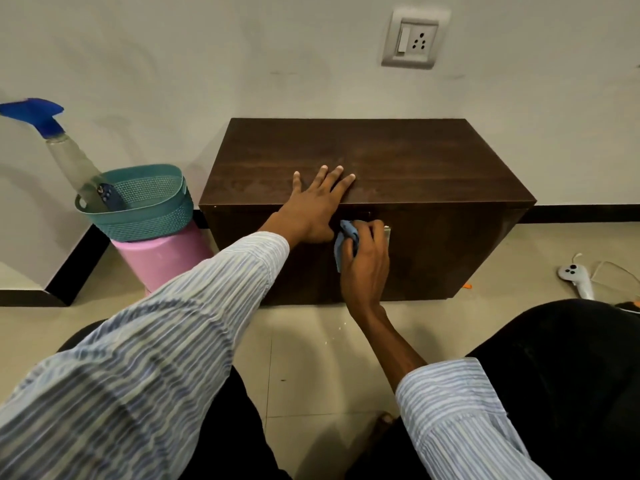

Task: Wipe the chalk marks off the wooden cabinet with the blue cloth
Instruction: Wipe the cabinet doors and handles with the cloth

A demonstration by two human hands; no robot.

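Observation:
A low dark wooden cabinet [433, 161] stands against the white wall. My left hand [317, 202] lies flat on its top near the front edge, fingers spread and holding nothing. My right hand [363, 258] presses a crumpled blue cloth [346, 237] against the upper part of the cabinet's front face, just below the top edge. A pale metal handle [387, 233] shows beside my right fingers. I see no clear chalk marks; the spot under the cloth is hidden.
Left of the cabinet a teal basket [138, 206] sits on a pink stool [162, 258] and holds a spray bottle [65, 157] with a blue head. A white controller [576, 277] and cables lie on the tiled floor at the right. A wall socket [412, 39] is above.

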